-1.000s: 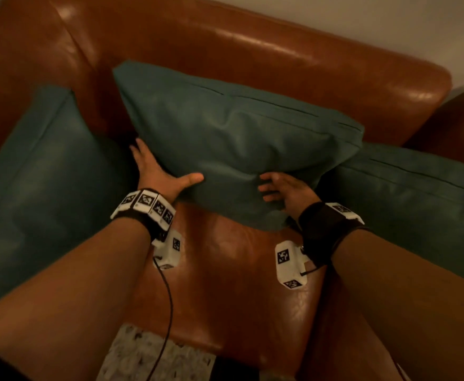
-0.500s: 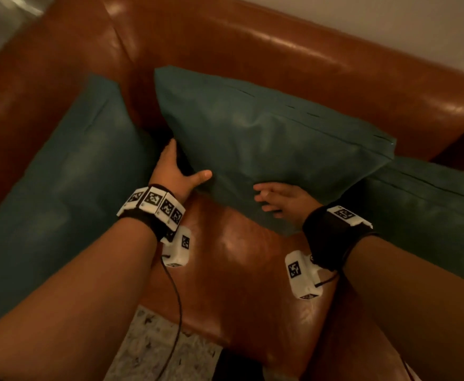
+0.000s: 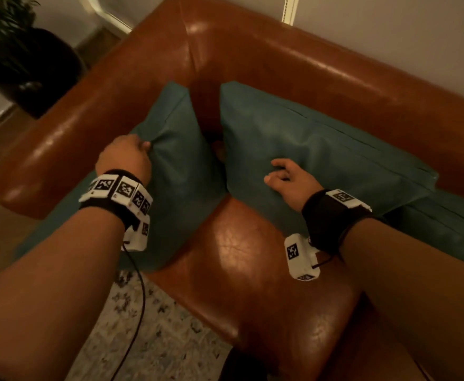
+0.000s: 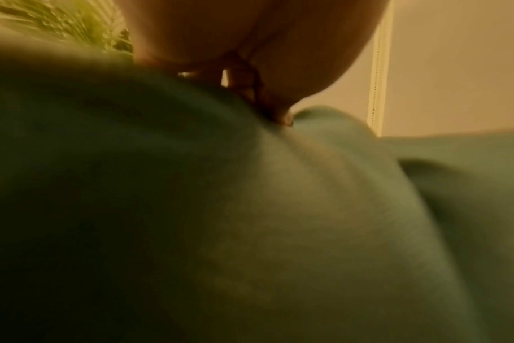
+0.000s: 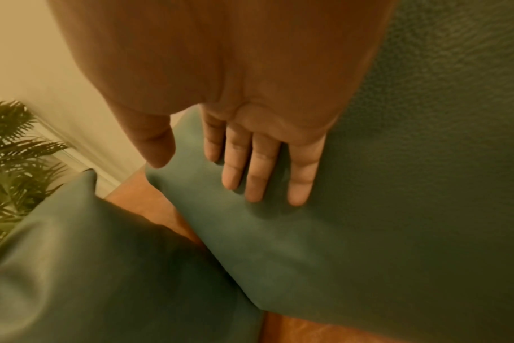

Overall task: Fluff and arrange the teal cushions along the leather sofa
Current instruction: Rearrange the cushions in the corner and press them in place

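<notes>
Three teal cushions sit on the brown leather sofa (image 3: pixel 253 270). The left cushion (image 3: pixel 176 171) leans against the armrest, and my left hand (image 3: pixel 126 158) pinches a fold of its fabric near the edge; the left wrist view shows the fingertips (image 4: pixel 279 113) dug into that cushion (image 4: pixel 279 220). The middle cushion (image 3: pixel 321 149) leans on the backrest, and my right hand (image 3: pixel 286 174) rests flat on its lower left part. In the right wrist view the straight fingers (image 5: pixel 255 171) lie on this cushion (image 5: pixel 367 208). A third cushion (image 3: pixel 445 226) lies at the right, partly under the middle one.
A dark pot with a leafy plant (image 3: pixel 24 56) stands on the floor beyond the left armrest (image 3: pixel 82 127). A pale patterned rug (image 3: pixel 148 339) lies in front of the sofa. The wall (image 3: pixel 390 28) runs behind the backrest.
My left hand left the middle cushion's left edge, moved to the left cushion and pinched its fabric. My right hand stayed on the middle cushion. The view shifted left.
</notes>
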